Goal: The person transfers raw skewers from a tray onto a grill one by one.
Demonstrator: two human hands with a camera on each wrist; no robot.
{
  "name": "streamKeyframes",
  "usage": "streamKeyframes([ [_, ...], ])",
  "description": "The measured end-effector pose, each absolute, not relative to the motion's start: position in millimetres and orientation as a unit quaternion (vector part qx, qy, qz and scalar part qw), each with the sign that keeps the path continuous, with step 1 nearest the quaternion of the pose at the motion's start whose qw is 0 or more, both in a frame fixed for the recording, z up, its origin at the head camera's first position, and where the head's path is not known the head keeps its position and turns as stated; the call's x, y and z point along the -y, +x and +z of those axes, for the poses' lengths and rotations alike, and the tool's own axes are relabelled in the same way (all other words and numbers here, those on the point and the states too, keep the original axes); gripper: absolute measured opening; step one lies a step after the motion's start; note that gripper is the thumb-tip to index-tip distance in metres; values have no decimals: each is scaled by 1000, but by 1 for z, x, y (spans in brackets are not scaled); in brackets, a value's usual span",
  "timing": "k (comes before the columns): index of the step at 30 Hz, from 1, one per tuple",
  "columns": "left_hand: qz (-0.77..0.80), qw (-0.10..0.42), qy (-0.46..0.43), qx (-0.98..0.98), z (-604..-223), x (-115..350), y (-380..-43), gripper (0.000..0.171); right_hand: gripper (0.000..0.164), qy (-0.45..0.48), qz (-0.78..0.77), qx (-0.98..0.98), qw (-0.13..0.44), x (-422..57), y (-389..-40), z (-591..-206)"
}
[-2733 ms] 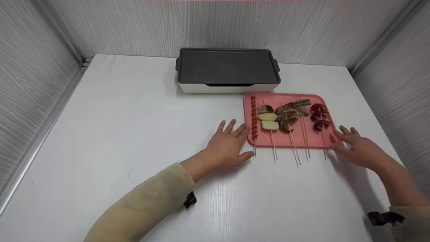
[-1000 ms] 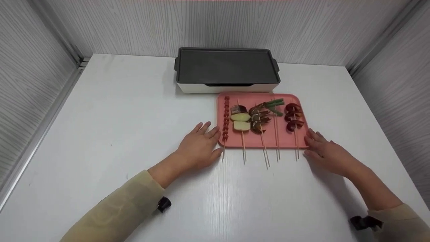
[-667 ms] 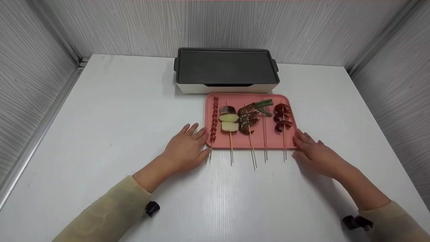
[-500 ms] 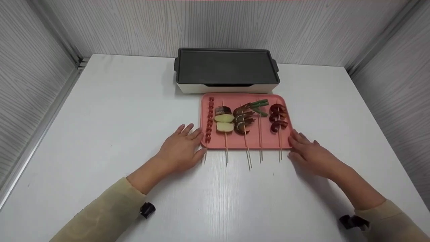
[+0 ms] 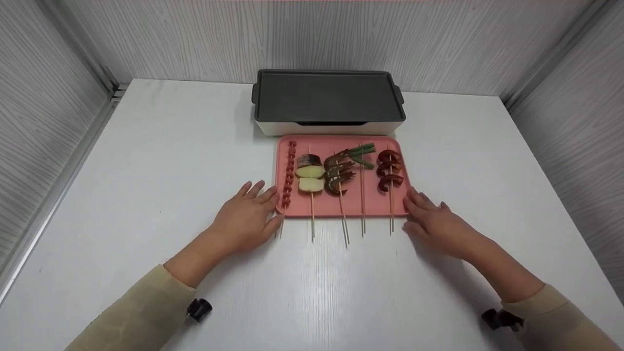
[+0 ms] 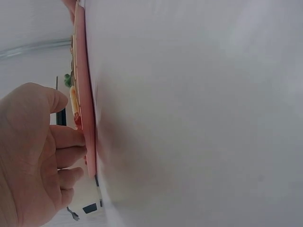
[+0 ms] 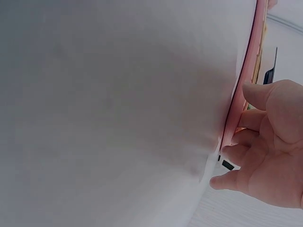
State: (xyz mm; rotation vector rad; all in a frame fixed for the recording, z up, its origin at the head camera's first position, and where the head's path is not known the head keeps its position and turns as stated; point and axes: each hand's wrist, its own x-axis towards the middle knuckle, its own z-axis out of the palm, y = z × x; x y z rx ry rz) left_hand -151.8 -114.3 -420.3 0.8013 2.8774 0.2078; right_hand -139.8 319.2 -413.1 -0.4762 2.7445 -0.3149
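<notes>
A pink tray point(image 5: 376, 204) lies on the white table in front of the grill, bearing several skewers whose sticks jut over its front edge. From left to right they carry small red pieces point(image 5: 288, 174), pale slices with a dark-skinned chunk point(image 5: 310, 184), shrimp point(image 5: 340, 175), green stalks point(image 5: 362, 151) and curled red-brown pieces point(image 5: 389, 170). My left hand point(image 5: 246, 222) touches the tray's left rim with extended fingers, the thumb near the front corner. At the right rim, my right hand point(image 5: 441, 226) presses with its fingers; its wrist view shows the fingertips against the tray's side point(image 7: 246, 71).
Behind the tray stands a tabletop grill point(image 5: 329, 97) with a dark flat plate and white base, its front right at the tray's back edge. Grey wood-patterned panels point(image 5: 195, 39) enclose the table point(image 5: 317, 292) at the back and sides.
The tray with its skewers has slid left across the table, from right of the grill to in front of it. Both hands have moved left along with it, staying at its sides.
</notes>
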Motion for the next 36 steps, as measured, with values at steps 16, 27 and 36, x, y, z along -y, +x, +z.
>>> streamKeyframes([
  [16,69,59,258,-962,-420,120,-150,61,70,-170,-110,-964,173,-314,-141,-413],
  [27,73,58,261,-961,-422,120,-151,59,69,-172,-112,-963,172,-315,-141,-411],
  [36,81,41,269,-959,-426,114,-154,58,69,-169,-122,-963,173,-323,-140,-413],
])
